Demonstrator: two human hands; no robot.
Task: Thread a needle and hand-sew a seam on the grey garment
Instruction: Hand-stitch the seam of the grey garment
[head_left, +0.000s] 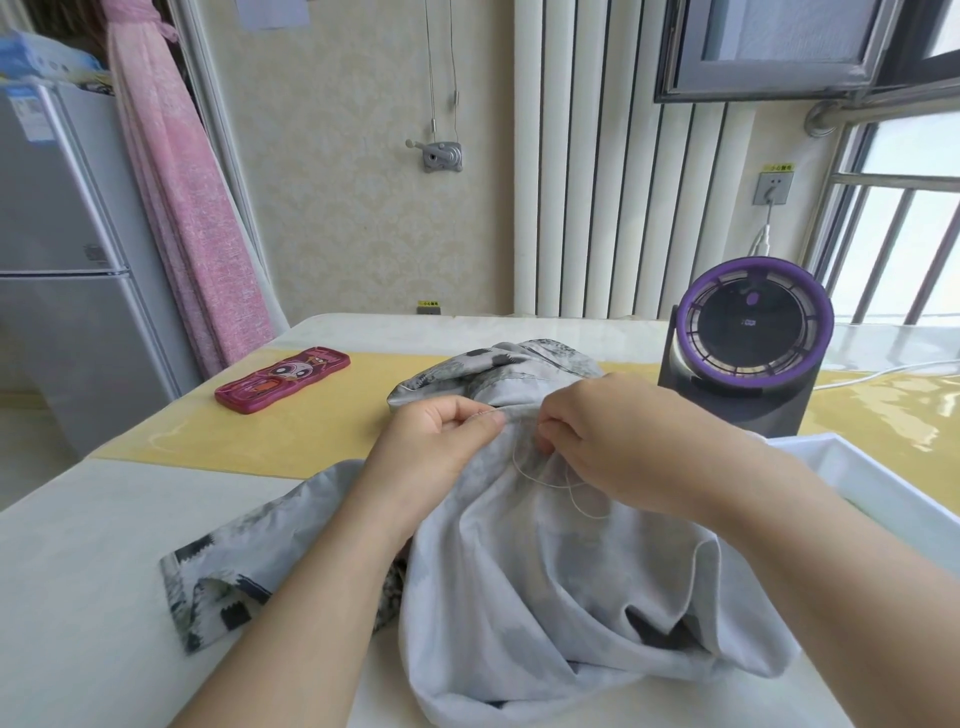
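Observation:
The grey patterned garment (545, 597) lies bunched on the table in front of me, its pale inner side up. My left hand (436, 441) pinches a raised fold of the cloth between thumb and forefinger, where a thin needle (488, 412) shows along the fold. My right hand (613, 441) pinches the same fold just to the right, fingers curled. A loose white thread (566, 486) loops down over the fabric below my right hand.
A pink cartoon pencil case (283, 379) lies at the far left on the yellow table runner (322, 415). A purple-ringed desk fan (748, 338) stands at the back right. A white tray (883, 483) sits by my right forearm.

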